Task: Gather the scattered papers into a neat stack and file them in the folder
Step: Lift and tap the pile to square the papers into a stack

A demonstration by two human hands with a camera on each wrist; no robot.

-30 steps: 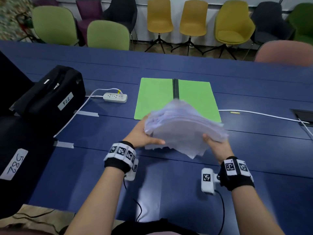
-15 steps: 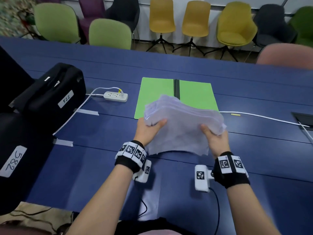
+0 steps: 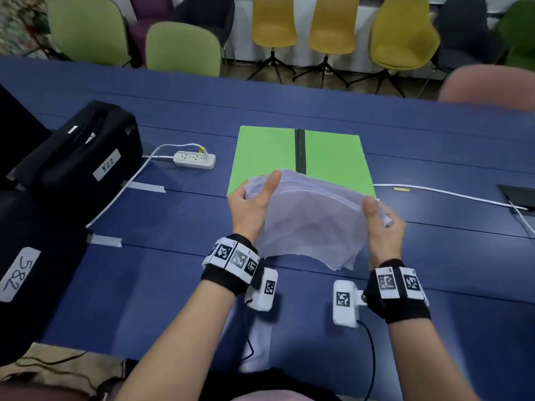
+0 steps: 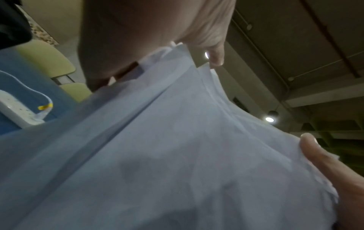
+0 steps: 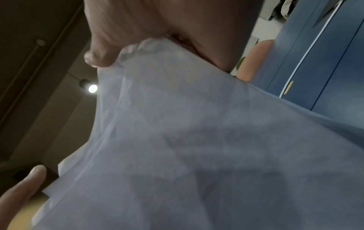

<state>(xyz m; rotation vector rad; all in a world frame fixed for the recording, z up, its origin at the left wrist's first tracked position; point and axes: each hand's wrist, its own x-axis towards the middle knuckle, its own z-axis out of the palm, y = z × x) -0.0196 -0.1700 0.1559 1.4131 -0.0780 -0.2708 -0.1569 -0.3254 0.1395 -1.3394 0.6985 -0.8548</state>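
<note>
Both hands, left hand (image 3: 251, 201) and right hand (image 3: 383, 227), grip papers (image 3: 311, 224); open folder (image 3: 269, 157) visible from head only; wrist views show paper undersides.

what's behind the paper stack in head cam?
Behind the paper stack: the open green folder, flat on the blue table. Its near edge is covered by the sheets.

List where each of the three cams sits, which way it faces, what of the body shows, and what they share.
Head: on the head, facing forward and down at the blue table, open green folder and paper stack; forearms, left hand and right hand show.
Left wrist: under the left hand, facing up along the stack toward the ceiling; left-hand fingers show.
Right wrist: mirrors it, with the stack and right-hand fingers.
Shared: all three see the stack; head and left wrist share the power strip.
</note>
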